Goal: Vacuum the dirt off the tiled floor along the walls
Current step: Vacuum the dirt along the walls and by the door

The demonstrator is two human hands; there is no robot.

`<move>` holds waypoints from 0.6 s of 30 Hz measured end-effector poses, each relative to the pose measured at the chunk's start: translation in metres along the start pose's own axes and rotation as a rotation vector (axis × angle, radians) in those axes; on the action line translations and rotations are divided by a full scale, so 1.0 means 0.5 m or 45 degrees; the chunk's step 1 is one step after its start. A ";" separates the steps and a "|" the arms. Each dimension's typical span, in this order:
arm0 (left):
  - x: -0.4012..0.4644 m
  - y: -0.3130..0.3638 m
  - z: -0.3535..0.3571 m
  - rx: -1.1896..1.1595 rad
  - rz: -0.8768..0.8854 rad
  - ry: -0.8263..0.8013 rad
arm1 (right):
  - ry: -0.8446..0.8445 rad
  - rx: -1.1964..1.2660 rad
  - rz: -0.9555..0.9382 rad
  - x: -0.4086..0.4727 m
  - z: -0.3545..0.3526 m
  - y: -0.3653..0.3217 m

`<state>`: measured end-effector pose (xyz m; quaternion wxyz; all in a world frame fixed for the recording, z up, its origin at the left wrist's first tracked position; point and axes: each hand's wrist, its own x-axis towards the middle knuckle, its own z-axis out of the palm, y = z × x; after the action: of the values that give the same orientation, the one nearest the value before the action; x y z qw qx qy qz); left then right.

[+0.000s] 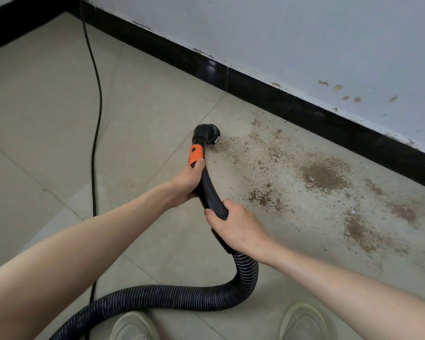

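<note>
Here the brown dirt lies scattered over the tiled floor beside the black skirting, the brush nozzle at its near edge. Both hands, left hand and right hand, wrap the curved wand (fingers curled tight). A hurried sweep could scatter grit, or the power cord might snag.

One wide-angle camera sits on my head, facing forward and steeply down. It views my hands close up at frame centre, the tiled floor beyond them, the wall past my right hand, and my shoes at the bottom edge.
</note>
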<state>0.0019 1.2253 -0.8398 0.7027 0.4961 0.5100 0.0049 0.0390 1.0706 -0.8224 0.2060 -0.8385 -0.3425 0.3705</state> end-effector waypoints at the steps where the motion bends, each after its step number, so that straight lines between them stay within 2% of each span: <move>1: 0.001 0.001 0.008 0.004 0.004 -0.018 | 0.008 -0.001 0.009 -0.002 -0.003 0.006; 11: 0.017 0.018 0.122 0.109 0.038 -0.196 | 0.141 0.056 0.129 -0.024 -0.053 0.067; 18: 0.030 0.029 0.135 0.148 0.042 -0.185 | 0.136 0.066 0.125 -0.003 -0.062 0.075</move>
<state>0.0651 1.1937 -0.8410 0.7076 0.5434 0.4490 -0.0491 0.0776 1.0413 -0.8241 0.2272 -0.8672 -0.2799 0.3435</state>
